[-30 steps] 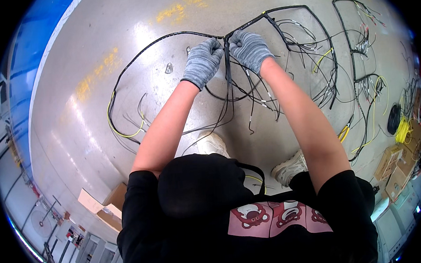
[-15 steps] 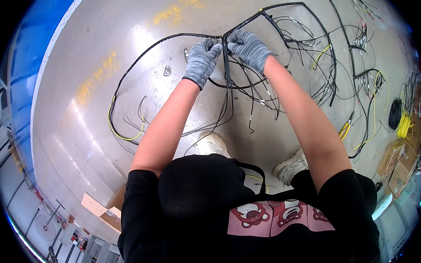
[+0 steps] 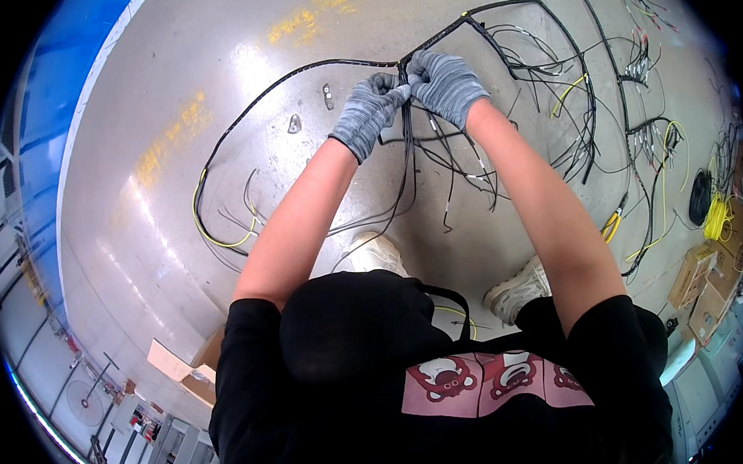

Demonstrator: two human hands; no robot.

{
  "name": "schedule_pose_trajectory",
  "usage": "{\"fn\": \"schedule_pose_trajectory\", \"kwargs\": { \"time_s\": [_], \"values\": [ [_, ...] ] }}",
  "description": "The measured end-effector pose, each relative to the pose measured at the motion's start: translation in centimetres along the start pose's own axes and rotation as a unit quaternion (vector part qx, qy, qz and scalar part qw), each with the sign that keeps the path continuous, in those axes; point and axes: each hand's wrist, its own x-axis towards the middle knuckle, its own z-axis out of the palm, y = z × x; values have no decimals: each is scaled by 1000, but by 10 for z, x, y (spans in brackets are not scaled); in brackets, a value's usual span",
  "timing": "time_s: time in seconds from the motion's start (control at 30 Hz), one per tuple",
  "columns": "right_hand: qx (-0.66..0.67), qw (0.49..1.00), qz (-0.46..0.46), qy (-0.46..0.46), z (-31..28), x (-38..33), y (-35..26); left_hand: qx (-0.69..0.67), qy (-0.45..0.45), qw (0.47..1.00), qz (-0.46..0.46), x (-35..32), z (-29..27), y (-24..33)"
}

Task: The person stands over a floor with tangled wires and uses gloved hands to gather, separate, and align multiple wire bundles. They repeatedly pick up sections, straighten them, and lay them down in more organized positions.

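Note:
A black wire harness (image 3: pixel 321 63) lies spread over the grey floor, with branches running left, right and down toward me. At its central junction, my gloved left hand (image 3: pixel 371 110) is closed with thumb and fingers pinched at the downward branch. Gloved too, my right hand (image 3: pixel 445 84) closes on the same branch just below the junction, from the right side. The fingertips of both hands nearly meet, and they hide the exact spot being gripped. Loose black wires (image 3: pixel 410 167) hang from the branch below my hands. A yellow-green wire (image 3: pixel 208 235) runs along the left branch's end.
A second wire harness (image 3: pixel 621 93) lies at the right. Yellow-handled pliers (image 3: pixel 612 225) rest near my right forearm. Coils of black cable (image 3: pixel 700 197) and yellow wire (image 3: pixel 718 218) lie by cardboard boxes (image 3: pixel 691 276). An open carton (image 3: pixel 173 360) stands at lower left.
My left hand has turned and shifted slightly right and down along the branch. My right hand has stayed close to the junction, its fingers shifting slightly. The junction has moved a little right.

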Motion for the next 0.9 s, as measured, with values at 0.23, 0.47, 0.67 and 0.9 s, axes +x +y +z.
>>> {"fn": "schedule_pose_trajectory", "kwargs": {
  "time_s": [0.23,0.47,0.67,0.9],
  "values": [
    [-78,995,-21,59,-10,-6,-4,-38,-14,999,18,-4,3,6],
    [-12,996,-1,93,0,-4,7,-58,-6,996,64,2,7,-7],
    [445,869,176,-124,-3,-11,18,-74,0,994,79,-11,9,1],
    [349,907,151,-179,3,-2,20,244,17,957,153,-13,-9,7]
  ]
}}
